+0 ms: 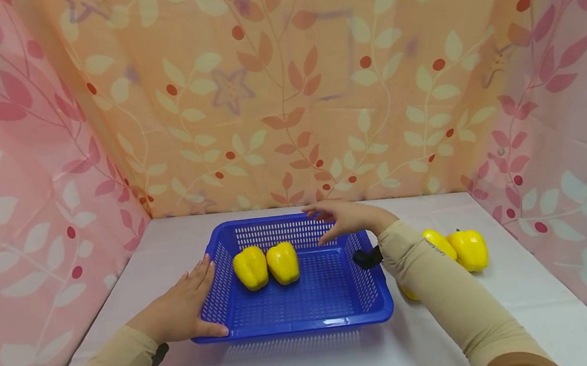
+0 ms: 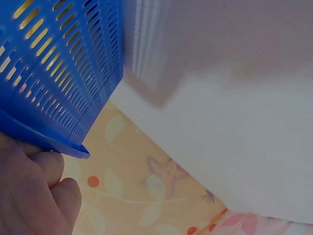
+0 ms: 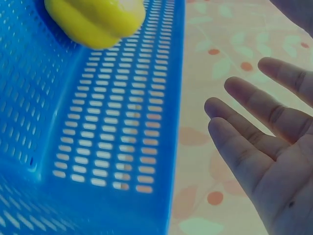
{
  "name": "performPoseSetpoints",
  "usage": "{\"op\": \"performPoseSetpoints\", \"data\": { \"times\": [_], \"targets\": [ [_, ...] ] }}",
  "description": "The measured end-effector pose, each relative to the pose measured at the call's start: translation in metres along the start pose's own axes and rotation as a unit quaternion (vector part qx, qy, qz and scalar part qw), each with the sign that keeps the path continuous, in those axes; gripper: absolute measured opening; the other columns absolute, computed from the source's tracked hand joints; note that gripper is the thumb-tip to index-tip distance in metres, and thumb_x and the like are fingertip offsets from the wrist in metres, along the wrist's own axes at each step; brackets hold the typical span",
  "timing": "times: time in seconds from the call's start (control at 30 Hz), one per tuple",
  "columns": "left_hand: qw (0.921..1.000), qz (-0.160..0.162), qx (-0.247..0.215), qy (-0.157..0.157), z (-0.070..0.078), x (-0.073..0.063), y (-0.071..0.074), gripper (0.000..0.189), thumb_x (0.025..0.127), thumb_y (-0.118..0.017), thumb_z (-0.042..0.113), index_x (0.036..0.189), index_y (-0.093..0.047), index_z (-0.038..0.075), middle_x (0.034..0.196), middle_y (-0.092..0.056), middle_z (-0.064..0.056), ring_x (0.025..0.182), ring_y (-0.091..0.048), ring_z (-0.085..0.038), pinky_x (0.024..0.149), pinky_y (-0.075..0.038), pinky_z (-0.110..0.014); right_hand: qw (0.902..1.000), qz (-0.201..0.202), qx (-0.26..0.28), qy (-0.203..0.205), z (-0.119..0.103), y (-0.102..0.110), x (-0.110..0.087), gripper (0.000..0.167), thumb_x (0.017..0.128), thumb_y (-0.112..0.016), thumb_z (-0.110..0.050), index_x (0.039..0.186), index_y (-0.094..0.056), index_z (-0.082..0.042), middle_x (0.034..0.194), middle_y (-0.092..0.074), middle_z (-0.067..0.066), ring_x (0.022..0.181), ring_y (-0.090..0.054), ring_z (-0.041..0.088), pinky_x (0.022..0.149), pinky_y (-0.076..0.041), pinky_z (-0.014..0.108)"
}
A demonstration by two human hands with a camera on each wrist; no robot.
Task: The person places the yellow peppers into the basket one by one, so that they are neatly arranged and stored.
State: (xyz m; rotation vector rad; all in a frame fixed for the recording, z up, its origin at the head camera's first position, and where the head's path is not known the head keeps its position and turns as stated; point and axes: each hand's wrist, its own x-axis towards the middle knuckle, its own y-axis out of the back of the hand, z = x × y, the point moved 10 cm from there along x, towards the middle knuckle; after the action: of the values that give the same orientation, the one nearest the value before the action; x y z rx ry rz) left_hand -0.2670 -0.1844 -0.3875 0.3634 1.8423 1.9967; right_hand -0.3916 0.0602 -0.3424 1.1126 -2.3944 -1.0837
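A blue plastic basket (image 1: 305, 326) with slotted walls stands on the white table. Two yellow bell peppers (image 1: 251, 268) lie side by side in its left half. My left hand (image 1: 184, 306) rests on the basket's left rim, fingers stretched along it and the thumb on the front left corner. In the left wrist view, part of that hand (image 2: 34, 191) touches the rim. Above the basket's back right part hovers my right hand (image 1: 345, 218), fingers apart. The right wrist view shows this hand (image 3: 274, 147) holding nothing, beside a basket wall (image 3: 112, 117).
More yellow bell peppers (image 1: 470, 249) lie on the table to the right, partly hidden by my right sleeve (image 1: 435, 275). Floral cloth (image 1: 286, 91) hangs behind the table and on both sides. A black wrist mount (image 1: 368, 257) hangs below my right wrist.
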Motion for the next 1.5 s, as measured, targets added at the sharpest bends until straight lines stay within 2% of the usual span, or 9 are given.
{"op": "performPoseSetpoints", "data": {
  "times": [0.2,0.3,0.57,0.8,1.0,1.2,1.5],
  "targets": [
    [1.0,0.007,-0.003,-0.004,0.002,-0.001,0.002,0.126,0.062,-0.046,0.083,0.141,-0.016,-0.009,0.149,-0.007,-0.026,0.136,-0.014,-0.041,0.106,-0.017,-0.057,0.9995,0.016,0.017,-0.02,0.006,0.016,-0.018,0.077,0.073,-0.078,-0.025,0.138,-0.039,-0.018,0.136,-0.044,0.012,0.124,-0.042,0.034,0.099,-0.038,0.043],
    [0.9999,0.009,-0.002,-0.005,0.003,-0.001,0.002,0.126,0.062,-0.046,0.083,0.141,-0.017,-0.009,0.149,-0.008,-0.026,0.135,-0.015,-0.041,0.106,-0.018,-0.057,0.999,0.028,0.02,-0.029,0.011,0.023,-0.026,0.075,0.073,-0.077,-0.029,0.138,-0.04,-0.021,0.135,-0.045,0.008,0.123,-0.044,0.03,0.099,-0.038,0.043],
    [1.0,-0.003,-0.007,-0.001,0.002,-0.001,0.001,0.126,0.061,-0.046,0.083,0.142,-0.015,-0.009,0.149,-0.006,-0.026,0.136,-0.012,-0.04,0.106,-0.016,-0.057,0.9984,0.042,0.014,-0.034,0.025,0.039,-0.051,0.077,0.073,-0.076,-0.036,0.139,-0.037,-0.026,0.135,-0.045,0.011,0.124,-0.042,0.034,0.102,-0.033,0.049],
    [1.0,-0.002,-0.005,-0.002,0.001,0.0,-0.001,0.127,0.061,-0.045,0.084,0.142,-0.015,-0.009,0.15,-0.006,-0.026,0.136,-0.011,-0.04,0.106,-0.016,-0.057,0.9957,0.075,0.025,-0.048,0.043,0.056,-0.073,0.077,0.075,-0.075,-0.025,0.14,-0.036,-0.015,0.136,-0.044,0.011,0.124,-0.042,0.032,0.103,-0.032,0.048],
    [1.0,-0.001,-0.001,-0.005,0.0,0.001,-0.001,0.127,0.061,-0.045,0.084,0.142,-0.015,-0.009,0.149,-0.006,-0.026,0.136,-0.012,-0.04,0.106,-0.016,-0.057,0.9948,0.096,0.014,-0.033,0.056,0.071,-0.091,0.076,0.075,-0.076,-0.027,0.139,-0.037,-0.013,0.135,-0.045,0.012,0.122,-0.044,0.032,0.102,-0.033,0.046],
    [1.0,0.003,0.003,-0.006,0.0,0.001,-0.001,0.127,0.061,-0.046,0.084,0.142,-0.016,-0.009,0.149,-0.007,-0.026,0.136,-0.013,-0.041,0.106,-0.017,-0.057,0.9937,0.105,0.022,-0.034,0.069,0.079,-0.109,0.073,0.078,-0.073,-0.019,0.14,-0.035,-0.01,0.135,-0.043,0.016,0.122,-0.043,0.036,0.101,-0.032,0.047],
    [0.9998,0.011,0.012,-0.009,0.0,0.001,-0.001,0.129,0.06,-0.042,0.087,0.141,-0.017,-0.01,0.149,-0.008,-0.027,0.136,-0.013,-0.04,0.106,-0.018,-0.056,0.9899,0.109,0.044,-0.079,0.09,0.087,-0.136,0.075,0.081,-0.07,-0.023,0.143,-0.029,-0.012,0.139,-0.037,0.018,0.125,-0.037,0.039,0.101,-0.03,0.051]
  ]
}}
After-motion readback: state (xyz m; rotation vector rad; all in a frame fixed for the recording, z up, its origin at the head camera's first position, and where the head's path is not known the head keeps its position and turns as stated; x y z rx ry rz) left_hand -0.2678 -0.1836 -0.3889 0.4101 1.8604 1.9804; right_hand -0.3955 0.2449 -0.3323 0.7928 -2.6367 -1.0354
